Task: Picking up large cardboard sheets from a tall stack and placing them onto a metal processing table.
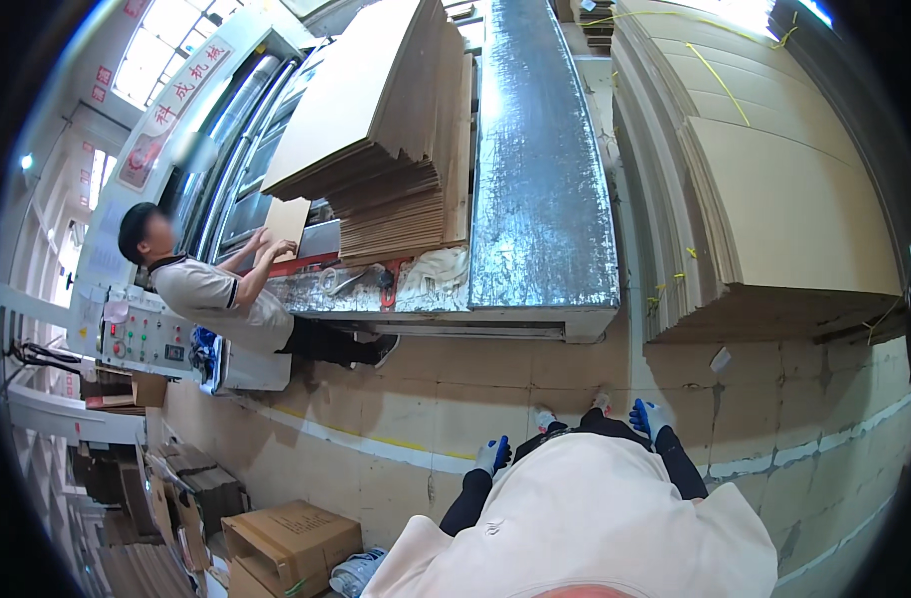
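My arms hang down beside my body, away from the worktable. My left hand [493, 454], in a white and blue glove, is open and holds nothing that I can see. On the other side, my right hand [651, 419] wears the same kind of glove; its fingers are loosely apart around no visible object. Ahead of me is a long metal-topped table [545, 149], touched by neither hand. Nearest my right hand, but apart from it, stands a tall stack of cardboard sheets [784, 199].
At the left a co-worker [201, 289] handles a cardboard piece [286, 224] by a roller machine [231, 149]. A cardboard pile [396, 199] stands on the machine's bed. Behind the co-worker is a button panel [142, 334]. An open carton [296, 538] sits on the floor at lower left.
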The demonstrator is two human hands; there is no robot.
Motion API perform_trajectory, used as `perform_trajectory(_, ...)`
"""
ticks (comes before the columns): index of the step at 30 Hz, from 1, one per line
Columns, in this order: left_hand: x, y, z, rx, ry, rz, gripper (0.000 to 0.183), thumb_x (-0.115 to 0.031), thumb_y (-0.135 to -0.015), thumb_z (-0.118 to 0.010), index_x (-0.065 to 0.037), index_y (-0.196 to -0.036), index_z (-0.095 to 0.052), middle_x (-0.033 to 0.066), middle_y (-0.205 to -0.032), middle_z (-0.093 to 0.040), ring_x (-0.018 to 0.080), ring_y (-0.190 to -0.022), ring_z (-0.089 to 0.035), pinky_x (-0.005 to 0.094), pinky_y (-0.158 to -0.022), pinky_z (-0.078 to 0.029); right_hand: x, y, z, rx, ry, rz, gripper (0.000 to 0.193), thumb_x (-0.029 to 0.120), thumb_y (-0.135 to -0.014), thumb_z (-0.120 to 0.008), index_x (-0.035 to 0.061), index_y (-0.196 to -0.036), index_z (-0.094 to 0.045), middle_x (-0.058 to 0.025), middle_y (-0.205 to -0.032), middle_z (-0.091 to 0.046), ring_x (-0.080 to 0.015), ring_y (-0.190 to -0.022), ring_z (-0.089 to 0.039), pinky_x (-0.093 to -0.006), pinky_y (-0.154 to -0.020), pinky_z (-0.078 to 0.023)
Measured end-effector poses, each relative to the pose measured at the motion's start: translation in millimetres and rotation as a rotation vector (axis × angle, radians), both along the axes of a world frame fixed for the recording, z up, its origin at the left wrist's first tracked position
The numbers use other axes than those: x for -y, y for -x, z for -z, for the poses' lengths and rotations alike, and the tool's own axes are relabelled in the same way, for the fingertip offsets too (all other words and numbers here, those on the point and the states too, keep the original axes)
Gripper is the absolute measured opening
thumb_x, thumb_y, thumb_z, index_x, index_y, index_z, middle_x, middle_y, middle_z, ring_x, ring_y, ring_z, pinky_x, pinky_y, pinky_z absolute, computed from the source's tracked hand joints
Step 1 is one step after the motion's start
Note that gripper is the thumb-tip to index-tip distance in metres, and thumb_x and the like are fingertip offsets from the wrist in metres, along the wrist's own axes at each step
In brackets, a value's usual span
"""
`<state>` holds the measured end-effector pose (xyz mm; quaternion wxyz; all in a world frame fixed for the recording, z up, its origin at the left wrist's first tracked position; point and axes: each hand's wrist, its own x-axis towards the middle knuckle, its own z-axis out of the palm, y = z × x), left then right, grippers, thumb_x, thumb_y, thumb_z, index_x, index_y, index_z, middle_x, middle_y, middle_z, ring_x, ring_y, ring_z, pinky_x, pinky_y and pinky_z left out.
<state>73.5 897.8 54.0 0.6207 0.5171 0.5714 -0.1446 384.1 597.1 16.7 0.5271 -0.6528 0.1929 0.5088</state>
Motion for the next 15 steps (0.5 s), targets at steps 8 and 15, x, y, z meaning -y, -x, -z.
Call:
perform_trajectory(8, -6.7, -9.6, -1.2, -0.06, 0.077, -0.097, 0.047, -0.043, -0.081, -0.049, 0.0, -0.098, -0.056, 0.0146, -0.087, -0.062, 0.0253, -0.072, -0.061, 0.0387, -0.063, -0.048, 7.9, 4.0, 11.9, -0.015, 0.021, 0.022, 0.032, 0.042, -0.085, -0.051, 0.0113, -0.093, -0.054, -0.005, -0.075, -0.058, -0.0174, -0.057, -0.057, -0.0299, -0.049, -0.046)
perform_trajectory(15, -3.4, -5.1, 9.0, -0.07, 0.075, -0.088, 0.047, -0.044, -0.083, -0.049, 0.0, -0.098, -0.057, 0.0133, -0.086, -0.062, 0.0241, -0.071, -0.061, 0.0364, -0.062, -0.049, 9.3, -4.2, 9.7, -0.015, 0.011, 0.003, 0.031, 0.039, -0.086, -0.051, 0.0083, -0.094, -0.054, -0.006, -0.075, -0.059, -0.0181, -0.058, -0.058, -0.0281, -0.05, -0.047)
